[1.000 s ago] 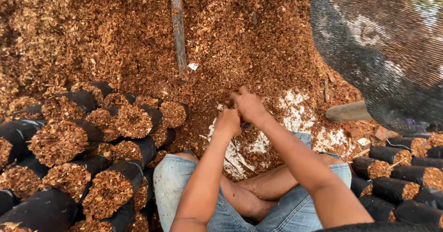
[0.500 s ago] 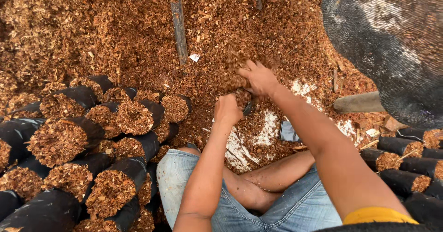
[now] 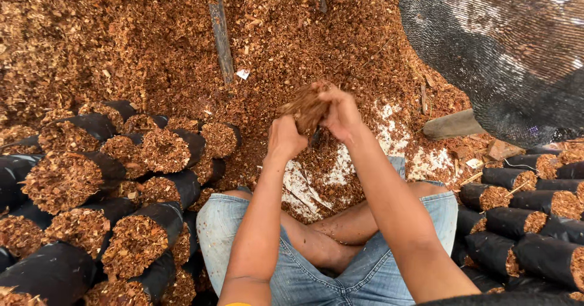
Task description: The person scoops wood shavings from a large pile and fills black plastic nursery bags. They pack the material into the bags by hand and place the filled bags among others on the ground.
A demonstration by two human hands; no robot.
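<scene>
My right hand (image 3: 342,114) is cupped around a clump of brown shavings (image 3: 307,106), held just above my left hand. My left hand (image 3: 285,137) is a closed fist directly below it. A dark sliver of a small black bag (image 3: 316,137) shows between the two hands, and my left fingers seem to grip its mouth. The rest of that bag is hidden. Both hands hover over loose shavings on a white sheet (image 3: 301,187) in front of my crossed legs.
A large heap of brown shavings (image 3: 140,44) fills the ground ahead, with a grey pole (image 3: 219,29) lying in it. Several filled black bags are stacked at the left (image 3: 146,233) and right (image 3: 523,221). Black mesh netting (image 3: 505,50) hangs at upper right.
My right hand reached forward into the heap, then came back toward my left hand holding a clump of shavings. My left hand stayed almost in place.
</scene>
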